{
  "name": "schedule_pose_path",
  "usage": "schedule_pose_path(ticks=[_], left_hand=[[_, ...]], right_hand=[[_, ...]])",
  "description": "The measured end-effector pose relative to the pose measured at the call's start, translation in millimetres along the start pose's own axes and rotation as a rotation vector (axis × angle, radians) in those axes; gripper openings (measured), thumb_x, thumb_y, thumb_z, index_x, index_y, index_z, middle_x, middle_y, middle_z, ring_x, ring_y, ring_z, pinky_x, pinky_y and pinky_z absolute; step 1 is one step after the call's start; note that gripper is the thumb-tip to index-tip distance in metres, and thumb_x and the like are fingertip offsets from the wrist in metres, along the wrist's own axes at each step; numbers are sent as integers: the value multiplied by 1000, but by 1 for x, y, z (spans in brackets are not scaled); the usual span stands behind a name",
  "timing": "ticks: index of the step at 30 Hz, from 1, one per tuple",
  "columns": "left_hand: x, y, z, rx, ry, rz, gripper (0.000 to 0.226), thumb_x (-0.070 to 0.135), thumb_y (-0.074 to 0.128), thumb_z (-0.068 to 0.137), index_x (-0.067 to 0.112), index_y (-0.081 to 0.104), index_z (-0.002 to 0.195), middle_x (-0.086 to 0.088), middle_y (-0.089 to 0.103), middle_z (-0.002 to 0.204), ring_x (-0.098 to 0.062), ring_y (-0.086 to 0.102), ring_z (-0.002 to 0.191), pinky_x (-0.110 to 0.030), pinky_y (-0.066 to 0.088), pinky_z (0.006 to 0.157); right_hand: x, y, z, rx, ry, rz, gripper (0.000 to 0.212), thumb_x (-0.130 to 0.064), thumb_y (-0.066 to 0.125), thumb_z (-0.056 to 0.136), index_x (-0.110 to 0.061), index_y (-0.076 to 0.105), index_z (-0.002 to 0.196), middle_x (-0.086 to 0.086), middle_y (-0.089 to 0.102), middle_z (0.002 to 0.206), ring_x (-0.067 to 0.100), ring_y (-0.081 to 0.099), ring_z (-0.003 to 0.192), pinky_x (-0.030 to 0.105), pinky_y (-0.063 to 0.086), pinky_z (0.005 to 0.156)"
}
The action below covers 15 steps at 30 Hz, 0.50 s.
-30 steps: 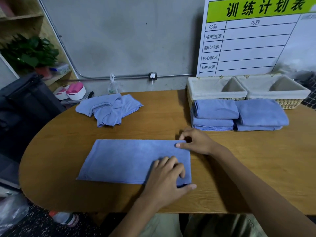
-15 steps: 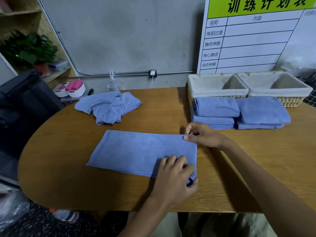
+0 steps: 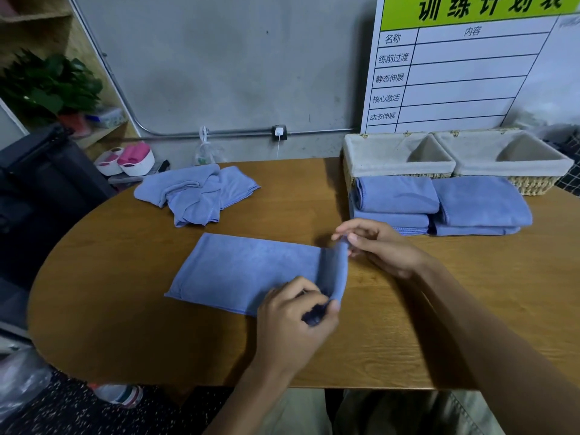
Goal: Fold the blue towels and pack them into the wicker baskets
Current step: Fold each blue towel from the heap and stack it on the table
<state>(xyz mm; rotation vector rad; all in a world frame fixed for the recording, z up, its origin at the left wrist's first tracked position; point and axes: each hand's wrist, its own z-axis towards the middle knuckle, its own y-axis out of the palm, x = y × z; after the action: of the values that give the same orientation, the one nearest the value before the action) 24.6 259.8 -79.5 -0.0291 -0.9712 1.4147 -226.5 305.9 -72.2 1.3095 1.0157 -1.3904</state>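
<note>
Gym or training-studio back room, training-plan whiteboard (image 3: 464,67) with stretching rows in Chinese, bare concrete wall (image 3: 235,67) with exposed conduit (image 3: 219,132), wooden shelving (image 3: 37,23) with potted plant (image 3: 53,86)

My feed is dim and bluish, lit softly from overhead. Both hands cast faint shadows on the table (image 3: 125,277). The right hand (image 3: 381,251) shows motion blur at its fingertips. Wide-angle distortion bends the far pipe (image 3: 219,132) and the left edge.
</note>
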Motion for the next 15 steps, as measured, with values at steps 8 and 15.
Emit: schedule_pose_path(ticks=[8, 15], left_hand=[[-26, -43, 13, 60, -125, 41, 29, 36, 62, 87, 19, 65, 64, 19, 51, 71, -5, 55, 63, -18, 40, 56], [-49, -76, 13, 143, -181, 75, 26, 35, 61, 86, 22, 61, 62, 14, 57, 68, -8, 58, 60, -34, 46, 50]], right_hand=[[-15, 19, 41, -32, -37, -30, 31, -23, 82, 81, -19, 73, 110, 10, 66, 95, 13, 60, 89, 19, 49, 81], [-23, 64, 86, -62, -113, -157, 21, -7, 68, 92, -13, 67, 112, -3, 65, 86, 4, 57, 80, 15, 43, 76]])
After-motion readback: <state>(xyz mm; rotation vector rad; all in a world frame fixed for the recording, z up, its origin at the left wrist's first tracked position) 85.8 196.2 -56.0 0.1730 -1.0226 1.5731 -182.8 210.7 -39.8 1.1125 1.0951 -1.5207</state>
